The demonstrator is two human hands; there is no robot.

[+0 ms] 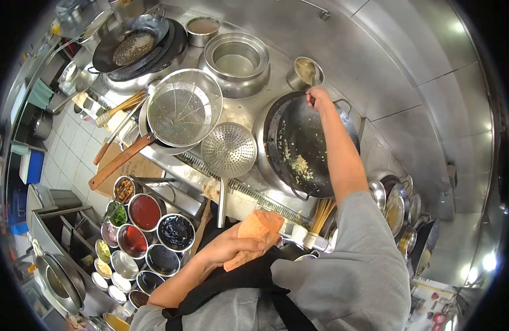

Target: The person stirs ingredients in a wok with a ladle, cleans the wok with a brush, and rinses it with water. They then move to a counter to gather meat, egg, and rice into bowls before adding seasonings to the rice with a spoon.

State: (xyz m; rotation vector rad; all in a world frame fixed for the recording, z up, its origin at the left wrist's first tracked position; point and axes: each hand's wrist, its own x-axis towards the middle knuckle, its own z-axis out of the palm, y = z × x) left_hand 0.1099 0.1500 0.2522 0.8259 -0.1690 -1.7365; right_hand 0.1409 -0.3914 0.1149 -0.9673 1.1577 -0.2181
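Note:
My right hand (318, 97) is closed on the handle of a ladle, whose bowl (305, 70) is at a metal pot (296, 81) behind the wok. Below that arm is a dark wok (298, 138) on the stove, with chopped pale bits (300, 167) on its near side. My left hand (235, 246) is wrapped round a folded orange cloth (257, 231) close to my body, in front of the stove edge. A perforated metal skimmer (228, 149) lies to the left of the wok.
A wire strainer (185, 107) with a wooden handle rests left of the skimmer. Behind stands a large round pot (237, 62). Stacked woks (134, 48) sit at the back left. Sauce containers (145, 213) crowd the lower left. Bamboo brushes (321, 219) lie at the stove's front edge.

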